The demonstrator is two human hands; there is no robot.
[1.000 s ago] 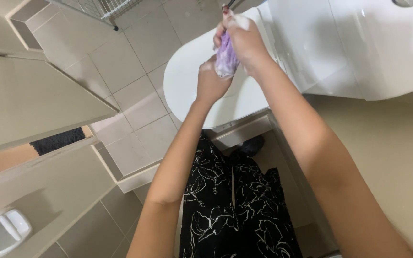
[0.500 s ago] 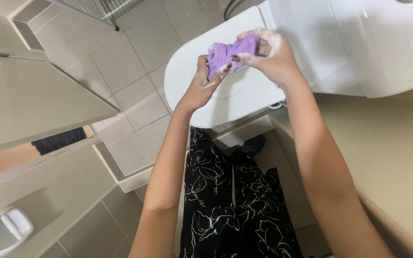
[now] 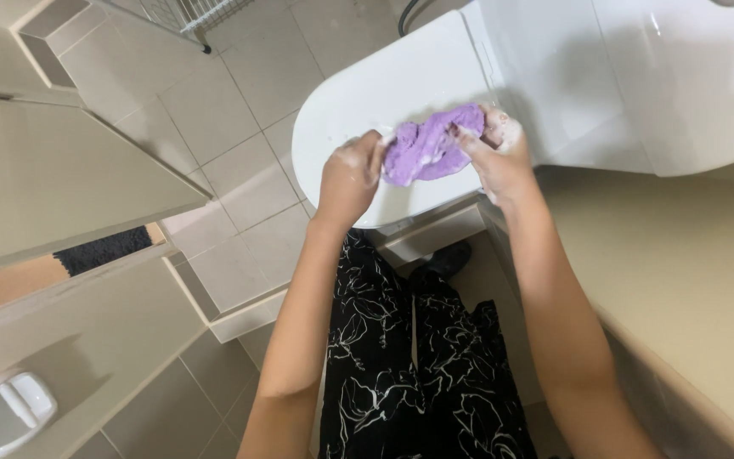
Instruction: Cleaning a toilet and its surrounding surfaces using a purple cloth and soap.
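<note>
In a tiled bathroom, above a closed white toilet lid, a crumpled purple cloth is being gripped at both ends: the soapy left hand and right hand are each pinching it tightly, fingers curled.

We look down on the toilet lid, which lies ahead of our legs, with the tank just to its right and behind it. Over the lid's near edge we hold the cloth between both hands — the left hand at its left end, the right hand at its right. The tiled floor spreads to the left of the toilet, and a wire rack stands on it at the far edge. Farther left runs a wall ledge — a flush plate sits at the lower left corner. A counter lies along our right side.
</note>
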